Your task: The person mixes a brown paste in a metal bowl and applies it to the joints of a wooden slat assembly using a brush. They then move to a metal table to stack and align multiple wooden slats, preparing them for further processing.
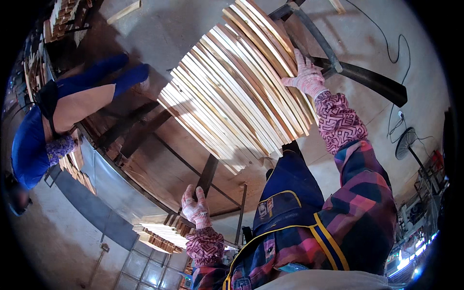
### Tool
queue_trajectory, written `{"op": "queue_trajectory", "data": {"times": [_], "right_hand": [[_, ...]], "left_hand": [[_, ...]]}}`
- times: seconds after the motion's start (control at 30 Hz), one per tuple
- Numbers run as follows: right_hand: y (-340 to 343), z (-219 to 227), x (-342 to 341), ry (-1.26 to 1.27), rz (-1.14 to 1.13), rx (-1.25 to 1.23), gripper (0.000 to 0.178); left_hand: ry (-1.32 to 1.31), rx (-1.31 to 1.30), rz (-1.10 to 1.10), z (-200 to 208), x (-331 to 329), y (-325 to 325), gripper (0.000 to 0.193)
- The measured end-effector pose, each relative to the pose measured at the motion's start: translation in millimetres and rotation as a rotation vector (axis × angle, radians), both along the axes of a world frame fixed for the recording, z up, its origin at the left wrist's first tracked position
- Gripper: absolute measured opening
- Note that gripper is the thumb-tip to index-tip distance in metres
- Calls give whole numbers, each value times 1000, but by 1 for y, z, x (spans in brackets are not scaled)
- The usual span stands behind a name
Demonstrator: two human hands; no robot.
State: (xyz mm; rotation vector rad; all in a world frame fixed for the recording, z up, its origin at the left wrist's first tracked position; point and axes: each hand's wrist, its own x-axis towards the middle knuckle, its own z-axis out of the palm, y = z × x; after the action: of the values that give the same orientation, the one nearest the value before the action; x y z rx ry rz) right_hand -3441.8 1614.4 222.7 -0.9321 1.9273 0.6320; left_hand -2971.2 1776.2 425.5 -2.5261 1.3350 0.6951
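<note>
Wood strips sit upper-middle of frame. Right hand has fingers spread wide at their right edge; left hand looks empty, fingers parted. Probably squaring up, so next push needs evenness.

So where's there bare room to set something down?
Bare floor lies between the loose strip and the row of wooden slats; the grey metal surface looks free between the co-worker and the lower wood stack. The row itself is crowded, the right hand on its edge.
</note>
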Motion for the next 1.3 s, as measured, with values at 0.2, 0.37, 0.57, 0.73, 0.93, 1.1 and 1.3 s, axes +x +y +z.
{"op": "queue_trajectory", "data": {"times": [0.2,0.37,0.57,0.73,0.93,1.1,1.3], "right_hand": [[20,-22,-39,-85,-195,-25,105],[-11,3,-13,67,-164,-25,99],[-9,3,-38,210,-116,-151,93],[43,-44,-36,331,22,-240,94],[25,-10,-56,-121,-220,-124,94],[47,-63,-39,-134,-121,-127,95],[-11,15,-31,-101,-98,-103,81]], "left_hand": [[-10,22,-7,16,-9,-3,36],[-31,39,-78,7,11,0,39],[-82,81,-51,0,-2,-1,40],[-117,110,-131,9,4,-11,39],[-82,116,3,14,-2,-6,38],[-142,160,-81,19,-8,-20,39],[-164,142,-4,8,-6,7,43]]}}
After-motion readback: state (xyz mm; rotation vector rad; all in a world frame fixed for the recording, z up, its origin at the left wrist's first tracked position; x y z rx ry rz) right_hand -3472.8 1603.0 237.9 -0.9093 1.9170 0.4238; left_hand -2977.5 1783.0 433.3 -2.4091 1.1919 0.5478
